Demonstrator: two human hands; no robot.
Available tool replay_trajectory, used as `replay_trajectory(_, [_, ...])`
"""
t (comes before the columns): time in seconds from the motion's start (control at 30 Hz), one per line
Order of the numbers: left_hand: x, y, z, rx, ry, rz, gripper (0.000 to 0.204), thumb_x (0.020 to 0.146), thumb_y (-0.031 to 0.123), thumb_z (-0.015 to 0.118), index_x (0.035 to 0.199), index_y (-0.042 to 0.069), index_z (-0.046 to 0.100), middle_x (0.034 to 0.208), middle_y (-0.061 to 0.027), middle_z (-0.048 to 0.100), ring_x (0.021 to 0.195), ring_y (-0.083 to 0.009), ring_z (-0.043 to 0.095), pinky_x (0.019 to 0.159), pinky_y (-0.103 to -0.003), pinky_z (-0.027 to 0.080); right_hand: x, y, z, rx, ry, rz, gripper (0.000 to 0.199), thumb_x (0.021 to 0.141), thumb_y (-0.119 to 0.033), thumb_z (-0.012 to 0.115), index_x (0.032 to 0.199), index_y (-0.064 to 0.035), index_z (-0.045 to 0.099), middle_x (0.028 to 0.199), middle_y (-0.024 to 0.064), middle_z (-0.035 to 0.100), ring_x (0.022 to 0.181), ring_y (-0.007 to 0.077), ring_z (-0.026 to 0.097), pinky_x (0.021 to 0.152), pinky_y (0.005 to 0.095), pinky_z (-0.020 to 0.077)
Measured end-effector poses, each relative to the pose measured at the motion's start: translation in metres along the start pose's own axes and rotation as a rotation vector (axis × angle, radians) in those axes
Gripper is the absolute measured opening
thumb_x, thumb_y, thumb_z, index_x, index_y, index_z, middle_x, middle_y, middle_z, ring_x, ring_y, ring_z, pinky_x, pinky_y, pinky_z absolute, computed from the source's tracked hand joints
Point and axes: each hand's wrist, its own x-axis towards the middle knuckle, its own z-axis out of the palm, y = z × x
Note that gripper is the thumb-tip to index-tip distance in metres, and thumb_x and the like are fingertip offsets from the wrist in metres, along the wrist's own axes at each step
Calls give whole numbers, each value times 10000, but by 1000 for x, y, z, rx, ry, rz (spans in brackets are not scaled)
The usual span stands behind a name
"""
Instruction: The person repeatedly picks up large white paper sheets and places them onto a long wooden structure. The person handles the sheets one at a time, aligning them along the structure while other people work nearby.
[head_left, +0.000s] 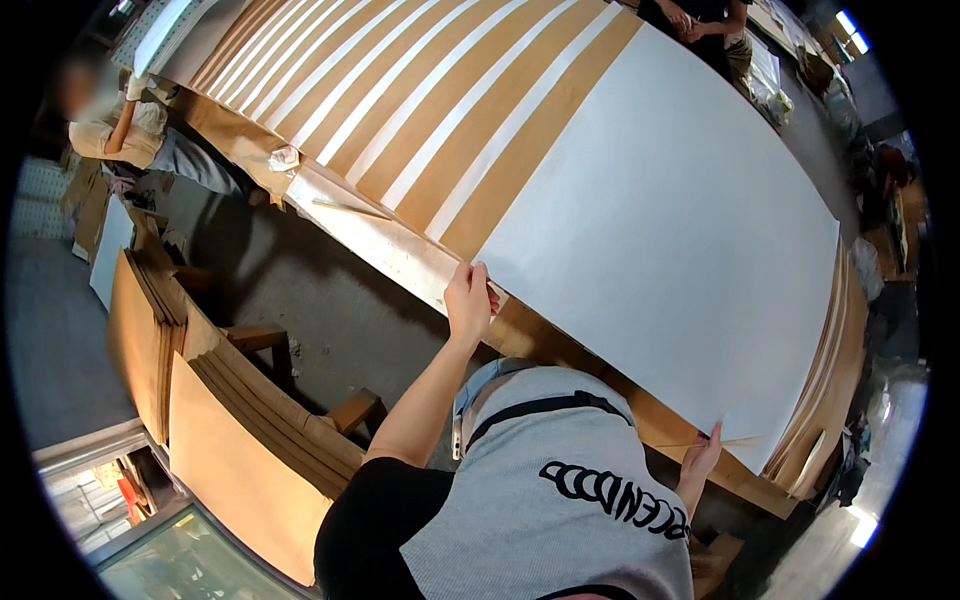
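Observation:
A large white sheet (680,220) lies on top of the brown and white sheets that fan out in stripes over the table. My left hand (470,300) is closed on the near left corner of this sheet, thumb uppermost. Farther right, my right hand (703,460) is closed at the sheet's near edge, its fingertips on the paper. A thin wooden stick (742,441) passes across the right hand's fingers, its far end lying over the sheet. My right palm is partly hidden by the sheet's edge and my body.
Fanned brown sheets (500,85) reach to the far left. A pale ledge (385,235) with another thin stick (350,209) runs along the table. Brown board stacks (240,440) stand at lower left. One person (120,135) works at far left; another's hands (685,25) show across the table.

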Motion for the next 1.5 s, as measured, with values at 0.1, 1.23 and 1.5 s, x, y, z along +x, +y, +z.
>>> replay_trajectory(0.1, [3, 5, 2, 86, -8, 1, 273, 865, 227, 436, 684, 23, 450, 487, -45, 475, 396, -97, 468, 344, -223, 379, -1, 2, -2, 16, 15, -21, 423, 870, -247, 486, 1185, 22, 404, 1190, 86, 459, 1098, 189, 421, 950, 314, 312])
replay_trajectory(1.23, [-34, 13, 56, 794, -731, 1134, 180, 601, 87, 706, 767, 122, 646, 1022, -14, 534, 926, -226, 417, 739, -314, 389, -8, -1, 13, -93, 146, -38, 482, 815, -330, 564, 1097, 52, 483, 1088, 76, 524, 997, 153, 475, 856, 279, 350])
replay_trajectory(1.5, [-41, 8, 60, 812, -712, 1157, 204, 599, 71, 717, 779, 128, 641, 1045, -11, 521, 958, -235, 407, 759, -327, 389, 0, 11, -6, -268, 194, -3, 539, 789, -431, 564, 1051, 38, 520, 1006, 62, 548, 911, 130, 479, 775, 257, 361])
